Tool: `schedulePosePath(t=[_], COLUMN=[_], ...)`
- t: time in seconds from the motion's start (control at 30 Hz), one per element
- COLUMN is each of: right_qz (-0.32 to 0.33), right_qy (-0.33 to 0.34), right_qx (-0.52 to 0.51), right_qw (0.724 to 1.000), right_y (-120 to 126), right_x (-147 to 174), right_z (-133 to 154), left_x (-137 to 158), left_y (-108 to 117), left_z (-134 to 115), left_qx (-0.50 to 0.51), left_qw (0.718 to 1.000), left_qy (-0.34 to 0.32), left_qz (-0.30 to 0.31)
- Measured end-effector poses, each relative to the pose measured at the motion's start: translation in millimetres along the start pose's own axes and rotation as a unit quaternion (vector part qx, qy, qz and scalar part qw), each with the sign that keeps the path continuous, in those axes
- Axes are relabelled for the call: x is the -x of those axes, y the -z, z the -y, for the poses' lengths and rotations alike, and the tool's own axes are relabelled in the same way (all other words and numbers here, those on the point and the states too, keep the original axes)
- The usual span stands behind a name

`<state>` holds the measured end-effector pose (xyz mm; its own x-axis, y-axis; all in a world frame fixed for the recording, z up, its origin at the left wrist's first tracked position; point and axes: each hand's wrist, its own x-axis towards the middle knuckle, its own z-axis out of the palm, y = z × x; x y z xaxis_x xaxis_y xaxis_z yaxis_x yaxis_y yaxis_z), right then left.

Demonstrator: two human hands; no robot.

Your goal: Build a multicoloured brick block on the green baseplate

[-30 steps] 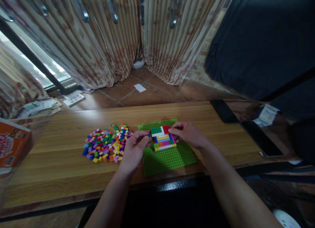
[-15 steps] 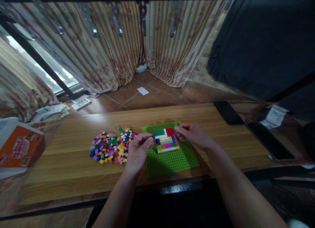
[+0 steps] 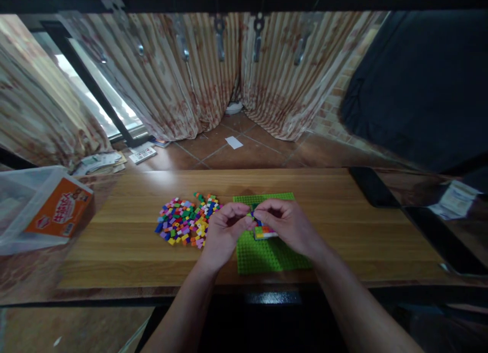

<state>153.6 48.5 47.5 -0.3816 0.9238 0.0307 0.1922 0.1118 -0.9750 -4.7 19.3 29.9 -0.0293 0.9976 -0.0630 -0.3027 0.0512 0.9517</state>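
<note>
Toward twelve o'clock on the green baseplate (image 3: pixel 274 257), the brick panel (image 3: pixel 261 234) sits partly behind the right hand (image 3: pixel 292 225); the left hand (image 3: pixel 225 233) nearly meets it (whether either grips anything, I cannot tell); aligning squarely before pressing should help; loose bricks (image 3: pixel 182 223) lie at nine o'clock.

Striped curtains (image 3: pixel 206 88) hang over a brown tiled floor (image 3: pixel 263 150) beside a bright window (image 3: pixel 121 109).

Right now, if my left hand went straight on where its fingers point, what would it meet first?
Probably your right hand, across from your left hand over the green board, though depth is hard to judge.
</note>
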Motion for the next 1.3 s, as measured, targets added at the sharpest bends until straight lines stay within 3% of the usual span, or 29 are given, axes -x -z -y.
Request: schedulePosePath(t=[0.5, 0.63, 0.7, 0.77, 0.83, 0.93, 1.03, 1.17, 1.3], right_qz=[0.011, 0.033, 0.017, -0.003, -0.006, 0.002, 0.002, 0.011, 0.015], right_qy=[-0.006, -0.023, -0.014, 0.023, 0.065, 0.087, 0.078, 0.077, 0.082], right_qx=[0.032, 0.014, 0.063, 0.148, 0.242, 0.343, 0.391, 0.4, 0.381], right_qw=[0.999, 0.999, 0.998, 0.989, 0.968, 0.935, 0.917, 0.913, 0.921], right_y=[-26.7, -41.9, -54.8, -69.0, -81.4, -92.3, -94.4, -91.7, -88.9], right_x=[-0.6, -3.7, -4.7, -5.4, -5.8, -6.3, -7.1, -8.0, -6.7], right_z=[6.7, 7.4, 4.9, -0.4, -7.5, -18.6, -26.9, -32.0, -30.2], left_x=[10.7, 11.7, 10.3, 8.2, 6.5, 5.4, 5.2, 5.0, 7.9], left_y=[22.7, 44.7, 61.8, 79.4, 93.3, 102.1, 100.5, 101.7, 125.2], left_z=[-11.7, -18.3, -19.9, -20.1, -19.5, -17.2, -14.7, -18.4, -33.4], left_qx=[0.012, -0.024, -0.108, -0.252, -0.393, -0.505, -0.55, -0.561, -0.577], left_qw=[0.999, 0.998, 0.994, 0.965, 0.912, 0.855, 0.827, 0.818, 0.794], left_qy=[-0.011, 0.006, -0.009, -0.048, -0.071, -0.06, -0.055, -0.051, 0.005], left_qz=[0.038, 0.053, 0.021, -0.047, -0.099, -0.105, -0.102, -0.119, -0.191])
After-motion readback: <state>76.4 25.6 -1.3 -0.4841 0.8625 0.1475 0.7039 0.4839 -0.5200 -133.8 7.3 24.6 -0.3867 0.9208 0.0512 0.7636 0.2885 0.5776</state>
